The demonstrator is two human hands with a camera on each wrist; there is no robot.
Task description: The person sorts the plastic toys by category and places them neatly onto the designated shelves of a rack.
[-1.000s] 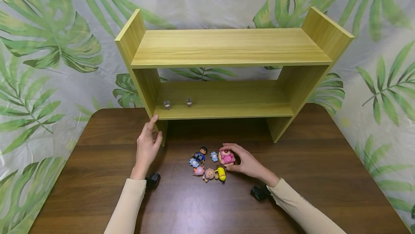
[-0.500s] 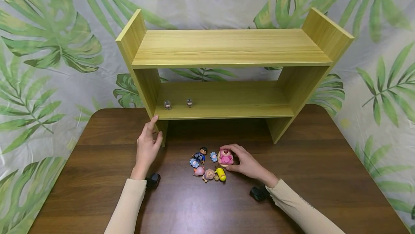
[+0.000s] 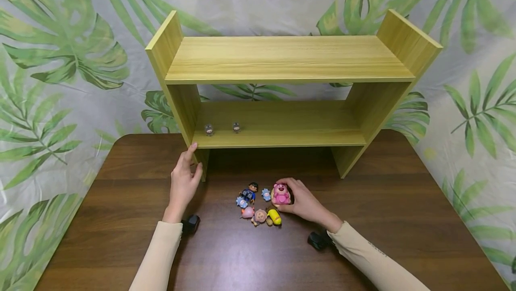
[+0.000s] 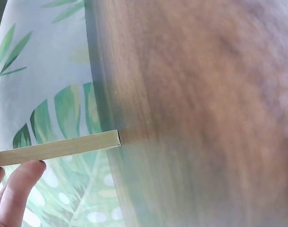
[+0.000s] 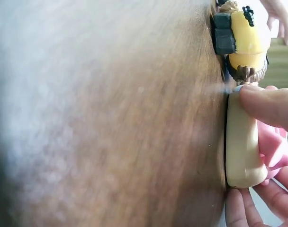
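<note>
In the head view my right hand [image 3: 303, 201] holds a pink bear figure [image 3: 281, 194] on the table, thumb on one side and fingers on the other. The right wrist view shows its cream base [image 5: 242, 146] between thumb and fingers, with part of the pink body behind. My left hand [image 3: 184, 179] rests against the wooden shelf [image 3: 278, 141] at its left side panel, fingertips touching the panel's edge [image 4: 63, 147] in the left wrist view. Beside the bear lie a yellow figure [image 3: 275, 216] and a small blue figure [image 3: 266, 194].
More small toys lie left of the bear: a dark-haired figure in blue [image 3: 250, 192], another blue one [image 3: 242, 202], a pink one [image 3: 247, 212] and a brownish one [image 3: 260, 216]. Two tiny figures [image 3: 208, 130] stand on the middle shelf. Leaf-patterned cloth [image 3: 80, 36] hangs behind.
The bear figure has tilted more upright in my right hand, its face now showing more, and has barely shifted place. My left hand stays at the shelf's side panel.
</note>
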